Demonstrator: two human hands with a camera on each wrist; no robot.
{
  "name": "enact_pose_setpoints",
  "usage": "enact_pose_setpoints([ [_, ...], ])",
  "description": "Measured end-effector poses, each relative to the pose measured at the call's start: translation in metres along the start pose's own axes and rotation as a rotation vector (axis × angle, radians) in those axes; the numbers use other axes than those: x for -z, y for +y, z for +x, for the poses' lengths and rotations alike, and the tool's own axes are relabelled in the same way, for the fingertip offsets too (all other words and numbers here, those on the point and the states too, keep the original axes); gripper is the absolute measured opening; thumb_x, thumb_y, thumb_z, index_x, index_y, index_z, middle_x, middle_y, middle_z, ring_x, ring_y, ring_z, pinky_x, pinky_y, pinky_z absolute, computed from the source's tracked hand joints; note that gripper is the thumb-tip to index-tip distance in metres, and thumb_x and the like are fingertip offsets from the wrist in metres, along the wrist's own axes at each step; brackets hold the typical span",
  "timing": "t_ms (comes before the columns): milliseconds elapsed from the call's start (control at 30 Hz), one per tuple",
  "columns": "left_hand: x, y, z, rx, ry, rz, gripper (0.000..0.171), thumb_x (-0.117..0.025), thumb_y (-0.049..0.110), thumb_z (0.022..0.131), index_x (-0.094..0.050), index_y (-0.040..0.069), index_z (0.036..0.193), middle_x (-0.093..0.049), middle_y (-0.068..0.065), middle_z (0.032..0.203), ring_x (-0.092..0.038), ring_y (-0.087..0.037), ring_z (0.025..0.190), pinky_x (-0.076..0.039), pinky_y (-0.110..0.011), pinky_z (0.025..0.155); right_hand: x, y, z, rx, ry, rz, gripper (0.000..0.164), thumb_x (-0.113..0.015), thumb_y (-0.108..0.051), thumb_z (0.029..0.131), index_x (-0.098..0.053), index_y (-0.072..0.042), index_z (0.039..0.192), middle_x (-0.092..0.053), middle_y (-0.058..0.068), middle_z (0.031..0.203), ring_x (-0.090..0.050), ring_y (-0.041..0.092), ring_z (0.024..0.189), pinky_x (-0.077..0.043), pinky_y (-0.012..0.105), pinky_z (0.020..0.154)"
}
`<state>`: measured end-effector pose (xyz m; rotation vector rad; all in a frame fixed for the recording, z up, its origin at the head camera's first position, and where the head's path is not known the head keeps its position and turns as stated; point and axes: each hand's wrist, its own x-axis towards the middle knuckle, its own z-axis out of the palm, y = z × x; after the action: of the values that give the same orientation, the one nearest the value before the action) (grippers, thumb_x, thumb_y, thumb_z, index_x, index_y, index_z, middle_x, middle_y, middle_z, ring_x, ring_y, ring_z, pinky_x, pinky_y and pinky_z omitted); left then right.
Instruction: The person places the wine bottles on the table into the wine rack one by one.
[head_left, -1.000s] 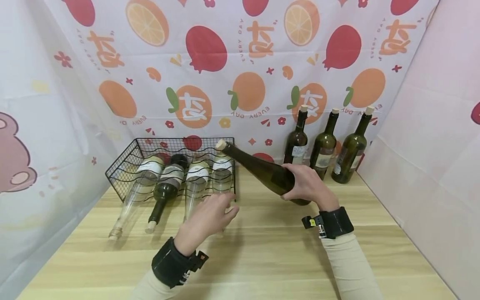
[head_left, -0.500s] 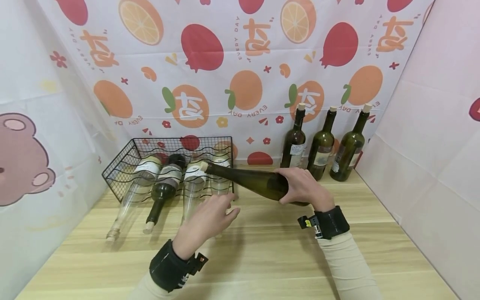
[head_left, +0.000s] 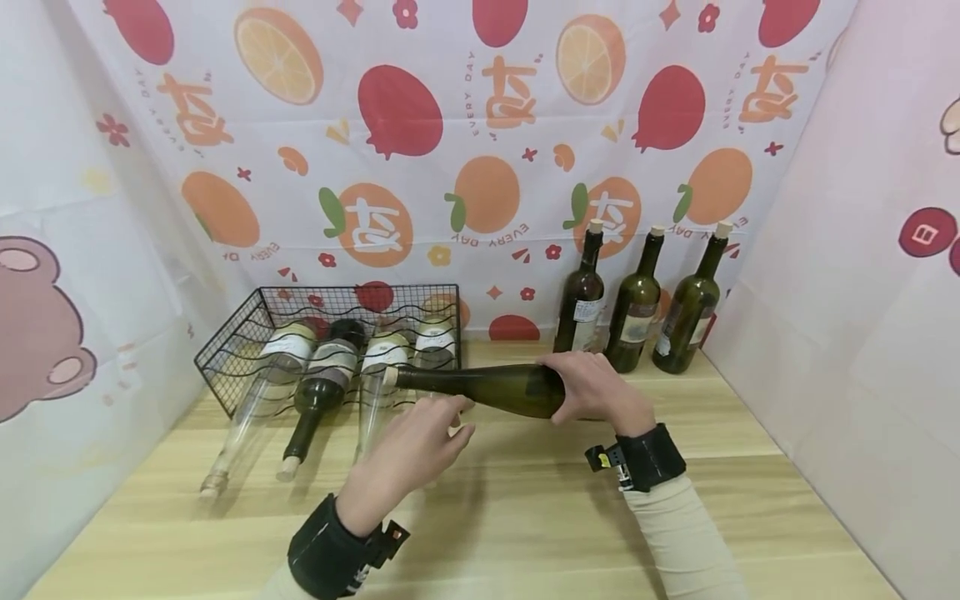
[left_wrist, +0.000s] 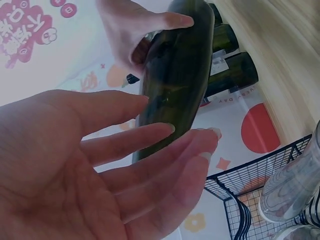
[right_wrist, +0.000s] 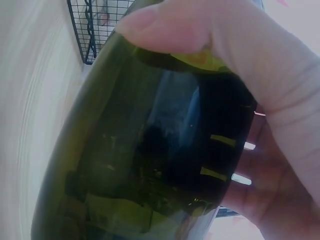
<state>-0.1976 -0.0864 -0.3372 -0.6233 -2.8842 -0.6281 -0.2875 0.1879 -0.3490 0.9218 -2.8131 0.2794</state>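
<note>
My right hand [head_left: 600, 387] grips the lower body of a dark green wine bottle [head_left: 487, 387], thumb on one side and fingers round the other. The bottle lies almost level above the table, its corked neck pointing left across the front of the wire rack [head_left: 360, 287]. Below that neck is my left hand [head_left: 408, 446], palm toward the bottle in the left wrist view, fingers [left_wrist: 127, 145] loosely extended and holding nothing. Through the green glass [right_wrist: 150, 140] in the right wrist view, dark shapes show. Part of the rack's front is hidden behind my left hand.
Several bottles lie in the rack, necks toward me: a clear one [head_left: 258, 408] at the left, a dark one [head_left: 318, 396], and more clear ones [head_left: 435, 342]. Three corked green bottles [head_left: 636, 312] stand at the back right. Printed cloth [head_left: 487, 108] hangs behind the wooden table [head_left: 525, 517].
The bottle in my right hand has swung from neck-up to nearly level, its cork coming down and left. My left hand has stayed in about the same place.
</note>
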Motion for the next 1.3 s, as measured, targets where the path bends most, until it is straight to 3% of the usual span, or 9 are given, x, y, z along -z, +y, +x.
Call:
enact_pose_setpoints([
  [200, 0.001, -0.001, -0.001, -0.020, 0.057, -0.037, 0.019, -0.072, 0.013, 0.095, -0.075, 0.011, 0.114, -0.077, -0.005, 0.097, -0.070, -0.013, 0.079, -0.053, -0.029, 0.061, -0.005, -0.003, 0.001, 0.002, -0.013, -0.017, 0.084, -0.098, -0.032, 0.064, -0.063, -0.013, 0.138, -0.072, 0.007, 0.128, -0.069, 0.032, 0.112, -0.057, 0.052, 0.088],
  [400, 0.004, -0.002, 0.001, -0.110, 0.178, -0.092, 0.017, -0.073, 0.007, 0.092, -0.077, 0.009, 0.109, -0.076, -0.001, 0.087, -0.067, -0.007, 0.071, -0.051, -0.021, 0.059, -0.005, -0.004, 0.000, 0.014, 0.004, -0.068, 0.079, -0.098, -0.031, 0.061, -0.065, -0.015, 0.131, -0.074, 0.005, 0.120, -0.070, 0.027, 0.104, -0.057, 0.050, 0.085],
  [567, 0.004, -0.003, 0.003, -0.212, 0.336, -0.042, 0.015, -0.083, 0.011, 0.086, -0.078, 0.010, 0.100, -0.075, 0.000, 0.087, -0.071, -0.012, 0.077, -0.057, -0.027, 0.067, -0.007, -0.010, 0.005, 0.045, -0.007, -0.090, 0.075, -0.097, -0.032, 0.059, -0.067, -0.016, 0.127, -0.075, 0.002, 0.115, -0.069, 0.023, 0.100, -0.057, 0.047, 0.081],
  [633, 0.003, -0.005, 0.003, -0.226, 0.368, -0.012, 0.019, -0.086, 0.015, 0.084, -0.078, 0.011, 0.100, -0.076, -0.001, 0.092, -0.072, -0.016, 0.083, -0.058, -0.032, 0.070, -0.008, -0.014, 0.006, 0.057, -0.019, -0.092, 0.075, -0.097, -0.032, 0.060, -0.067, -0.015, 0.126, -0.075, 0.002, 0.115, -0.069, 0.023, 0.100, -0.057, 0.046, 0.081],
  [733, 0.002, -0.007, 0.004, -0.204, 0.327, 0.001, 0.030, -0.087, 0.021, 0.084, -0.077, 0.009, 0.110, -0.075, -0.005, 0.104, -0.071, -0.024, 0.094, -0.059, -0.039, 0.075, -0.010, -0.019, 0.008, 0.070, -0.035, -0.091, 0.075, -0.098, -0.033, 0.060, -0.067, -0.015, 0.126, -0.075, 0.002, 0.114, -0.070, 0.023, 0.100, -0.058, 0.046, 0.082],
  [867, -0.001, -0.011, 0.006, -0.127, 0.191, -0.001, 0.048, -0.084, 0.030, 0.088, -0.070, 0.008, 0.128, -0.072, -0.010, 0.120, -0.070, -0.029, 0.106, -0.058, -0.045, 0.083, -0.012, -0.024, 0.009, 0.094, -0.038, -0.111, 0.076, -0.100, -0.032, 0.058, -0.067, -0.016, 0.124, -0.076, 0.001, 0.113, -0.071, 0.024, 0.100, -0.058, 0.047, 0.081],
  [1000, -0.002, -0.016, 0.008, -0.072, 0.092, 0.014, 0.061, -0.081, 0.039, 0.089, -0.063, 0.008, 0.138, -0.069, -0.015, 0.129, -0.070, -0.031, 0.107, -0.058, -0.047, 0.084, -0.011, -0.030, 0.009, 0.110, -0.049, -0.112, 0.079, -0.101, -0.032, 0.059, -0.066, -0.015, 0.127, -0.076, 0.002, 0.116, -0.072, 0.026, 0.102, -0.058, 0.049, 0.082],
  [1200, -0.003, -0.022, 0.011, -0.029, -0.040, 0.023, 0.066, -0.084, 0.046, 0.084, -0.062, 0.011, 0.136, -0.074, -0.006, 0.107, -0.064, -0.016, 0.080, -0.050, -0.034, 0.066, -0.008, -0.037, 0.008, 0.140, -0.038, -0.110, 0.077, -0.100, -0.030, 0.057, -0.066, -0.016, 0.126, -0.076, 0.000, 0.114, -0.071, 0.023, 0.101, -0.059, 0.046, 0.082],
  [1300, -0.004, -0.024, 0.011, -0.022, -0.084, 0.024, 0.067, -0.085, 0.048, 0.082, -0.063, 0.013, 0.135, -0.073, -0.002, 0.099, -0.061, -0.012, 0.074, -0.048, -0.032, 0.063, -0.006, -0.039, 0.007, 0.151, -0.032, -0.109, 0.078, -0.100, -0.030, 0.057, -0.066, -0.016, 0.125, -0.076, -0.001, 0.113, -0.072, 0.022, 0.101, -0.059, 0.046, 0.082],
])
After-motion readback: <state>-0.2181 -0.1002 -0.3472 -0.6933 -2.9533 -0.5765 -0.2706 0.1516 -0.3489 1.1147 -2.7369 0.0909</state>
